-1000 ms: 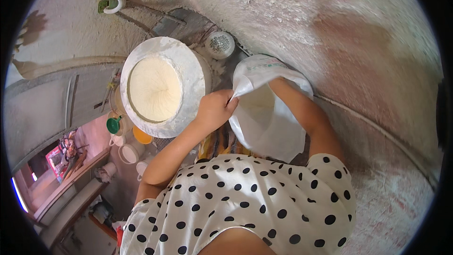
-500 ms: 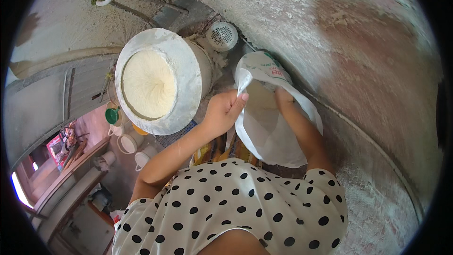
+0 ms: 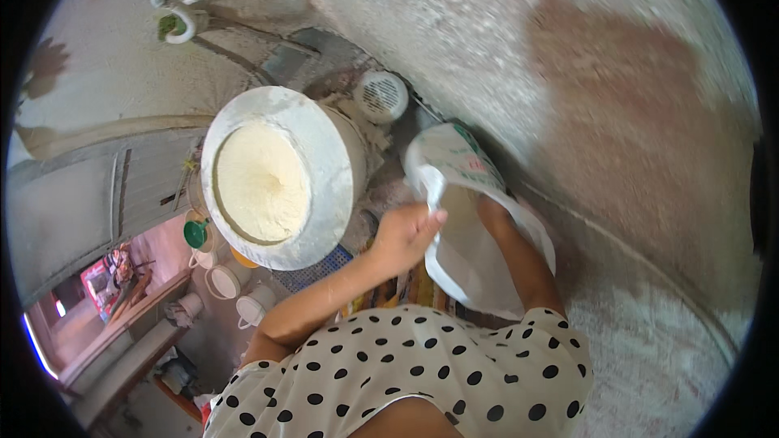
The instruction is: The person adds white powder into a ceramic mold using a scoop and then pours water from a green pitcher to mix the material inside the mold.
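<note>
A white woven sack [image 3: 442,144] with green and red print stands in front of me, its mouth turned toward me. My left hand [image 3: 406,237] grips the sack's near-left rim, the thumb laid over the folded edge. Deep in the opening is my right hand [image 3: 492,212]; its fingers are hidden, so I cannot tell what they hold. Pale powder, perhaps flour, shows dimly inside the sack beside it. Left of the sack, a large round metal drum [image 3: 331,209] tilts its mouth toward me, with a pale cream, powdery-looking mass [image 3: 256,178] inside.
A round vented motor cover [image 3: 381,97] sits behind the drum. White buckets [image 3: 227,280] and a green scoop [image 3: 195,234] stand at the lower left. A blue grid crate [image 3: 316,269] lies below the drum. A rough, dusty wall [image 3: 617,97] rises on the right.
The whole scene has shifted lower in the picture as my head moved. My left hand keeps its grip on the rim, and my right hand stays inside the sack.
</note>
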### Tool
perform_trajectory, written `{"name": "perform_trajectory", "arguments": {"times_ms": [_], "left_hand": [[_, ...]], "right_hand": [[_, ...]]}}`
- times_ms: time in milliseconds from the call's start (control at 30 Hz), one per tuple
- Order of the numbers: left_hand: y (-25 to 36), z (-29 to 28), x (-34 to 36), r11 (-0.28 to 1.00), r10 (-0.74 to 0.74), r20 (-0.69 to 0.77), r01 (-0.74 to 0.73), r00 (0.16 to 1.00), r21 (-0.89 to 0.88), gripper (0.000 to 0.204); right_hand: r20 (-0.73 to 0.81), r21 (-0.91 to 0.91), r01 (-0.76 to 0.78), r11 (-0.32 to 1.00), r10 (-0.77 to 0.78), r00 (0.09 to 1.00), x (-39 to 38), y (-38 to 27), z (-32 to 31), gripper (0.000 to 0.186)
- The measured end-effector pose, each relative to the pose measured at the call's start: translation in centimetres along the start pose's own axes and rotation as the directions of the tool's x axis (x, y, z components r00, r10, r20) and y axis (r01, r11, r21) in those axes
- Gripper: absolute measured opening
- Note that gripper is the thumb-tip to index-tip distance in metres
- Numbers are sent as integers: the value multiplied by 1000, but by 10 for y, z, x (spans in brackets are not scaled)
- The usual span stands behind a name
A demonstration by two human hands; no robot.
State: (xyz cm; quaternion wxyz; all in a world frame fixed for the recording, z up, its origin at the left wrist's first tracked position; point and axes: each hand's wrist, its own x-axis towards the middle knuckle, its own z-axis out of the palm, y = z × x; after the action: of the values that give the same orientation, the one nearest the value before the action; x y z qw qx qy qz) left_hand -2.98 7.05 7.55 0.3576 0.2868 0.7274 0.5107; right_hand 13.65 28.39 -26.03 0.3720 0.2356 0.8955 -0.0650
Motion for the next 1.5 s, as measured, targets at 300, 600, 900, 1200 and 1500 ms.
{"name": "perform_trajectory", "arguments": {"times_ms": [300,600,900,1200,1500], "left_hand": [[-1,15,12,978,205,66,-206,976,8,34],[-17,1,-22,982,187,10,-187,982,-35,33],[-12,-4,-26,956,250,123,-265,961,125,35],[-5,14,-45,930,247,166,-281,955,236,32],[3,21,-59,895,232,144,-269,962,357,34]], "right_hand": [[-164,63,159,985,-147,975,8,27,73,33],[30,168,49,985,-55,998,6,9,67,30],[118,444,-29,896,-27,993,0,-35,60,28],[232,726,-129,675,-64,971,-10,-43,43,26],[264,948,-221,227,-181,947,-63,-54,-19,24]]}}
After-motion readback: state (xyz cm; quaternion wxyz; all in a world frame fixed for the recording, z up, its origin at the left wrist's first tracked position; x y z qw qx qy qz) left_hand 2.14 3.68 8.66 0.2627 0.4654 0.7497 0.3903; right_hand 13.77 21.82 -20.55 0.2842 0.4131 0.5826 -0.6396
